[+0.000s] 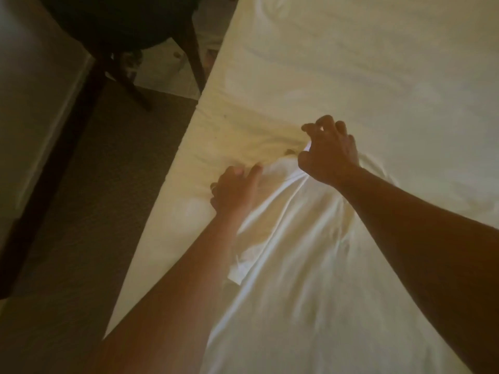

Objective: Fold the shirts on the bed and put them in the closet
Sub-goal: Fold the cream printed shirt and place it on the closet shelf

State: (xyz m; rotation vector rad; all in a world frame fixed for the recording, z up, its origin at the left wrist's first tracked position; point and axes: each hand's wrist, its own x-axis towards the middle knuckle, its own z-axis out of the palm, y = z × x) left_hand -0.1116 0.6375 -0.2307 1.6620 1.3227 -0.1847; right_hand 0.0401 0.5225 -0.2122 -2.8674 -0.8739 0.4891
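1. On the bed (378,76) I see a white shirt (310,252) lying rumpled, running from the near bottom edge up toward the middle, close to the bed's left side.
2. My left hand (237,190) rests on the shirt's upper left part, fingers curled down into the cloth at its edge; whether they actually pinch it I cannot tell, as the frame is dim and blurred.
3. My right hand (329,149) sits at the shirt's top end, the thumb side bunching white fabric beneath it while the other fingers are bent and lifted like a claw above the sheet.
4. Both forearms reach in from the bottom and cover parts of the shirt, so its full outline is hidden.
5. Left of the bed lies dark carpet (108,198).
6. Up at the top left stands a dark chair (121,28) with slanted legs, one leg close to the bed's edge.
7. Along the far left runs a pale panel (32,117) with a dark base.
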